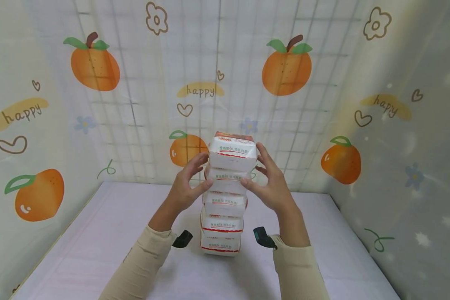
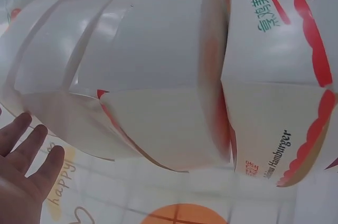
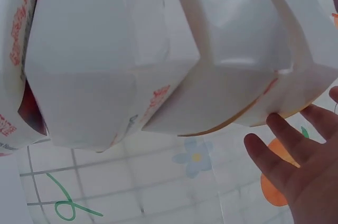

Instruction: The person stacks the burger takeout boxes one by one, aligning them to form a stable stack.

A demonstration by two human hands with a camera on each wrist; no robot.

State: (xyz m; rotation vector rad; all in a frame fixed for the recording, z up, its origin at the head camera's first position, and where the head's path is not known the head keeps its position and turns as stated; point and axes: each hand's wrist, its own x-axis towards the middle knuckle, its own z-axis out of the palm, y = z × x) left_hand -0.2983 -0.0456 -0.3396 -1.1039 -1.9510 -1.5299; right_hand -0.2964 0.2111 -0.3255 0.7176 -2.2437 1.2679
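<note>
Several white burger boxes with red trim and green lettering stand in one tall, slightly leaning stack, the top box (image 1: 233,154) sitting on the second box (image 1: 226,179). My left hand (image 1: 185,187) is at the stack's left side, its thumb at the second box and its fingers beside the top one. From the right, my right hand (image 1: 271,185) mirrors it, with the thumb at the second box's edge and spread fingers beside the top box. In the wrist views, the left fingers (image 2: 39,147) and right fingers (image 3: 288,142) are loosely extended along the box sides.
The lowest box (image 1: 220,245) rests on a pale tabletop (image 1: 127,221). Behind it hangs a curtain (image 1: 240,46) printed with oranges, hearts and "happy", with a grid showing through. Dark wrist devices (image 1: 182,239) stick out from both sleeves near the lower boxes.
</note>
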